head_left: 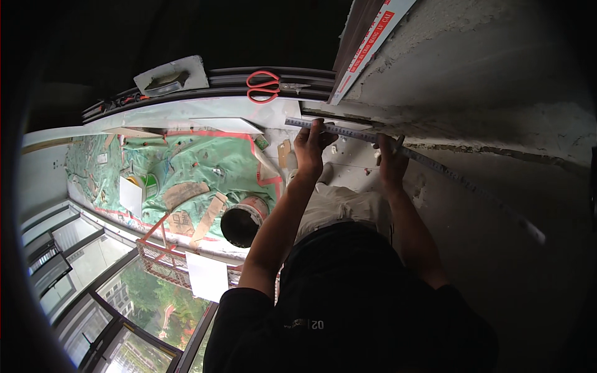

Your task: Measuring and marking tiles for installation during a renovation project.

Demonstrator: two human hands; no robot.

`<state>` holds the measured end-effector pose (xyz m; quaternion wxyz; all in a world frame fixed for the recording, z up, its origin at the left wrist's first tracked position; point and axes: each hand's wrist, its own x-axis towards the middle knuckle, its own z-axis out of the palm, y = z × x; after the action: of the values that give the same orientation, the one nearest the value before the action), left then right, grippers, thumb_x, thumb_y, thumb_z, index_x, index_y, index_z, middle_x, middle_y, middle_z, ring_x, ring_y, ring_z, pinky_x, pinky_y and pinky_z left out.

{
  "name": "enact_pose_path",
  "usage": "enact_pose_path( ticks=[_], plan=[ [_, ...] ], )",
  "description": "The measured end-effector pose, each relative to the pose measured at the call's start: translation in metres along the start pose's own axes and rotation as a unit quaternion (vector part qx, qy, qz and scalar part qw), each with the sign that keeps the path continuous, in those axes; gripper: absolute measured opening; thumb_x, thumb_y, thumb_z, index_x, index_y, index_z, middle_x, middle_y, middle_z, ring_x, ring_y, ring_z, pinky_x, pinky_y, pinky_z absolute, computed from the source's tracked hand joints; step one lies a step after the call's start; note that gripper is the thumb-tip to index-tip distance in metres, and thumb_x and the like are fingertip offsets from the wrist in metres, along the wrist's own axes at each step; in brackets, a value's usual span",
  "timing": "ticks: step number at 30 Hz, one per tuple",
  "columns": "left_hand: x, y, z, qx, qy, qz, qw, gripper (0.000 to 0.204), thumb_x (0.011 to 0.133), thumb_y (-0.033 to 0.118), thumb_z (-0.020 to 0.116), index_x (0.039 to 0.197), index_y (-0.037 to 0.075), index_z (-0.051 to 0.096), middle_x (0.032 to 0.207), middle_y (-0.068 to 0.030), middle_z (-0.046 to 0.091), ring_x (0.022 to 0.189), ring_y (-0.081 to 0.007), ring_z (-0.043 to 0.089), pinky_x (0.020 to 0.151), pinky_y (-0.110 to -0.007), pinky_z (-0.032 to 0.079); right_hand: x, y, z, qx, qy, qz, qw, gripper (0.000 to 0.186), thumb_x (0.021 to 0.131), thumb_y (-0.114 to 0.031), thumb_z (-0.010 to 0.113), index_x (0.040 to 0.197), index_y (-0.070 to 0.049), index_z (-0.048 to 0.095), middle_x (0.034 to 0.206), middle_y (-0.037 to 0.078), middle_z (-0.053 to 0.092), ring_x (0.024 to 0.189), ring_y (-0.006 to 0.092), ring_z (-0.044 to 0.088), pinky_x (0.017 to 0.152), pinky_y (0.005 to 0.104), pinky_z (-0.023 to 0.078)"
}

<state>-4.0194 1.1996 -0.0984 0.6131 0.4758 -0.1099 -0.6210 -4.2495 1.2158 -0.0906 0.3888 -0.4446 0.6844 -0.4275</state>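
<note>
At the left of you, a green sheet with red taped border (239,156) covers the floor, and a round bucket with dark inside (240,227) stands near your left forearm; mind this elbow there. On the dark window rail above lie red-handled metal scissors (280,86), apart from your fingers. Your left hand (313,147) pinches, between thumb and fingers, the long thin grey strip with fine dark marks (451,173), close to its left end. For good control, I would grip it lightly by the edges, so that the marks stay readable. Further right, your right hand (391,160) is closed on the same strip, the fingers curled at it; how firmly, I cannot tell. The strip then runs freely rightward and down in front of the rough grey plaster wall (485,81), and its far end is blurred. This long unsupported part may swing, so better turn both wrists together and slowly.
</note>
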Motion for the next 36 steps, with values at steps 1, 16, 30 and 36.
enact_pose_path(
  ticks=[1, 16, 30, 36],
  plan=[
    [0.006, 0.000, -0.001, 0.001, 0.003, 0.000, 1.000, 0.044, 0.112, 0.037, 0.066, 0.125, -0.005, 0.068, 0.103, -0.0119, 0.075, 0.091, -0.0244, 0.078, 0.090, -0.039, 0.068, 0.007, 0.001, 0.000, 0.000, -0.003, 0.001, 1.000, 0.042, 0.104, -0.044, 0.077, 0.098, -0.003, 0.075, 0.070, -0.002, 0.060, 0.054, 0.0082, 0.052, 0.050, 0.0307, 0.040],
    [0.069, 0.012, -0.020, -0.060, -0.084, 0.029, 0.994, 0.024, 0.114, 0.019, 0.057, 0.120, -0.002, 0.066, 0.114, -0.0168, 0.076, 0.106, -0.0298, 0.077, 0.100, -0.048, 0.065, 0.070, 0.023, 0.012, -0.095, 0.072, -0.033, 0.992, 0.057, 0.101, -0.061, 0.074, 0.094, -0.005, 0.077, 0.068, 0.008, 0.066, 0.064, 0.0279, 0.065, 0.063, 0.0444, 0.049],
    [0.074, 0.013, -0.022, -0.080, -0.080, 0.041, 0.993, 0.025, 0.115, 0.018, 0.049, 0.123, -0.002, 0.063, 0.117, -0.0161, 0.074, 0.111, -0.0307, 0.075, 0.105, -0.052, 0.063, 0.085, 0.035, 0.020, -0.018, 0.063, -0.037, 0.997, 0.047, 0.100, -0.052, 0.080, 0.101, -0.004, 0.079, 0.077, 0.006, 0.075, 0.064, 0.0162, 0.065, 0.060, 0.0358, 0.049],
    [0.074, 0.012, -0.012, -0.074, -0.088, 0.038, 0.993, 0.025, 0.114, 0.017, 0.051, 0.124, -0.001, 0.064, 0.117, -0.0163, 0.075, 0.111, -0.0309, 0.076, 0.105, -0.051, 0.063, 0.094, 0.057, 0.014, 0.017, 0.086, -0.111, 0.990, 0.040, 0.098, -0.044, 0.085, 0.100, -0.005, 0.078, 0.075, 0.003, 0.077, 0.051, 0.0067, 0.058, 0.048, 0.0266, 0.045]
  ],
)
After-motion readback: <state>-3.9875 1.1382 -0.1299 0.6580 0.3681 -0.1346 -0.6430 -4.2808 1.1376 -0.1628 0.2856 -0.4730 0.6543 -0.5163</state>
